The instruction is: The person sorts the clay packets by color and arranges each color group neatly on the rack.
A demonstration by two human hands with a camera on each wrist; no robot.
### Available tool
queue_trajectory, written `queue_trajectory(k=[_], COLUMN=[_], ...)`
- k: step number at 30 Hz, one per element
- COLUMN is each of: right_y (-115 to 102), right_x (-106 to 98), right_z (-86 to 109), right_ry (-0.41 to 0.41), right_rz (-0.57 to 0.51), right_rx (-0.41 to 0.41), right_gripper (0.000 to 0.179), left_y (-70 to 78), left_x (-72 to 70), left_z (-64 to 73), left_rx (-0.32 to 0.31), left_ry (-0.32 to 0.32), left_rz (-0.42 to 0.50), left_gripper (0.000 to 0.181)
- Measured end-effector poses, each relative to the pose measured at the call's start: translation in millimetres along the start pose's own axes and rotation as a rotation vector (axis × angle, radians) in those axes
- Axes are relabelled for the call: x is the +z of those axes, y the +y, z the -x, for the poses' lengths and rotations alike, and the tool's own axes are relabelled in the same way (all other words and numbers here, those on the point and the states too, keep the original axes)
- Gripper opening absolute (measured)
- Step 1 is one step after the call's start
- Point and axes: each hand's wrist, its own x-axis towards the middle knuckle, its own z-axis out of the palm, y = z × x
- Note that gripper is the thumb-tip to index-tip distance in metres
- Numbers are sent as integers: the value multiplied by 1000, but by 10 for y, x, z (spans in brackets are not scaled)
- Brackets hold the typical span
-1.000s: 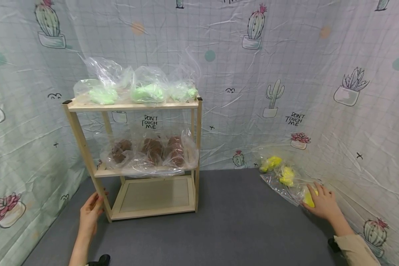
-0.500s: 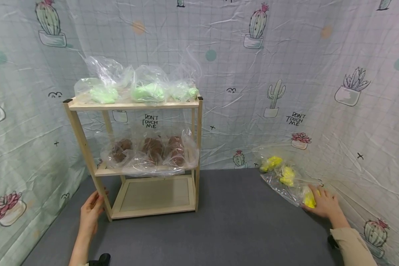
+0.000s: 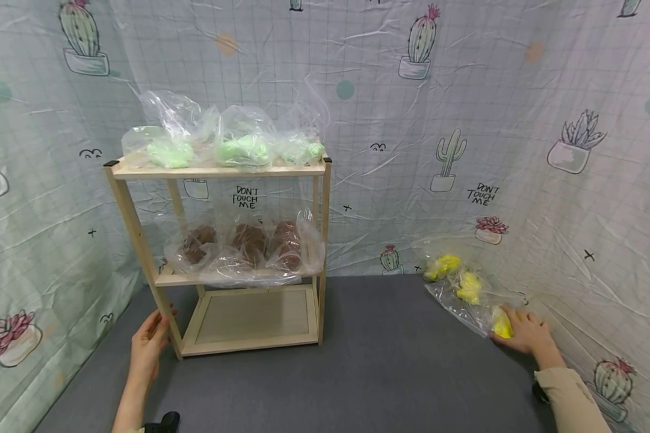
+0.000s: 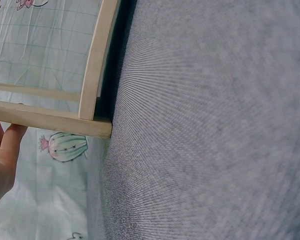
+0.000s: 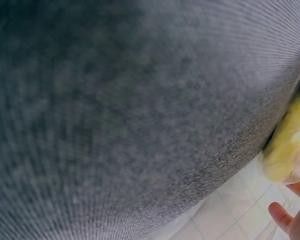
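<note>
A small wooden shelf rack stands at left. My left hand holds its front left post low down; in the left wrist view the fingers meet the post. To the right, my right hand touches the nearest of three clear bags with yellow contents, the near yellow bag. In the right wrist view one fingertip meets the end of this yellow bag, while another digit is apart from it. The middle yellow bag and far yellow bag lie beyond.
Clear bags with pale green contents sit on the top shelf. Bags with brown rounded contents fill the middle shelf. A dark grey tabletop lies between the hands. A cactus-print curtain hangs around the back and sides.
My right hand has shifted slightly and its fingers have drawn back a little over the near yellow bag. The left hand stays on the post. The head view has drifted marginally.
</note>
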Motion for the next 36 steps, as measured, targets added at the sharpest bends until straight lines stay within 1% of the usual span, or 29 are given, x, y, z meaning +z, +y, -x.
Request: queue_trajectory(k=[1,4,5,6,7,8,9,10,11,12,13,14,15,16,17,18,19,20,21,22,23,24,25,26,29,30,32,35,36], right_y=[3,-13,-24,-37,-53,-71,-87,-101,-117,-129,-141,-151,-161,-170,-179,-187,-198,-210,-222,-237,-252,-268,-288,-306,-370,-393,-440,-521,-550], right_x=[5,7,7,6,4,1,1,2,1,1,1,3,6,8,8,9,7,7,-2,-11,-20,-27,-37,-46,-74,-83,-100,-119,-128], right_z=[2,8,12,19,23,27,34,42,52,60,65,72,80,89,100,112,128,145,162,179,195,210,225,237,267,276,288,307,313], right_ry=[-2,8,15,24,35,46,56,64,73,79,84,90,96,103,112,119,127,133,144,154,163,174,186,201,238,252,284,344,361], right_rz=[10,35,42,49,59,69,80,93,102,114,124,133,141,149,154,163,172,183,190,198,207,214,219,227,233,228,227,213,211], right_rx=[-4,-30,-44,-59,-77,-94,-108,-122,-136,-148,-159,-167,-176,-185,-194,-201,-207,-211,-219,-227,-238,-248,-257,-266,-287,-294,-316,-358,-369], right_gripper=[84,81,79,76,75,73,72,72,71,71,71,70,69,69,68,68,68,68,68,68,68,68,68,67,65,65,63,62,62], left_y=[-38,-65,-150,-204,-245,-249,-297,-347,-375,-340,-320,-317,-309,-295,-272,-267,-250,-265,-270,-276,-271,-262,-242,-221,-108,-89,-71,-59,-64], left_x=[-16,-21,-66,-93,-116,-120,-147,-175,-192,-172,-165,-162,-157,-147,-134,-126,-118,-122,-124,-129,-129,-125,-117,-107,-52,-39,-29,-15,-19], left_z=[-15,-30,-69,-91,-107,-108,-129,-149,-160,-141,-134,-132,-130,-122,-113,-113,-107,-114,-116,-117,-115,-110,-98,-90,-43,-36,-33,-28,-30], left_rx=[8,-1,20,31,42,42,56,74,91,88,89,100,103,106,100,90,81,83,81,84,84,85,92,95,83,78,80,72,71], left_ry=[-6,1,-21,-30,-36,-35,-47,-65,-78,-67,-69,-74,-74,-76,-65,-55,-51,-53,-56,-64,-67,-69,-73,-75,-62,-54,-58,-41,-45], left_rz=[-1,-16,3,13,8,10,1,32,24,27,7,38,30,56,21,33,-2,26,26,50,27,28,29,54,22,39,76,58,66], left_gripper=[39,43,41,41,40,40,40,38,38,37,37,36,36,36,37,37,39,38,38,38,38,38,38,38,40,39,38,36,37])
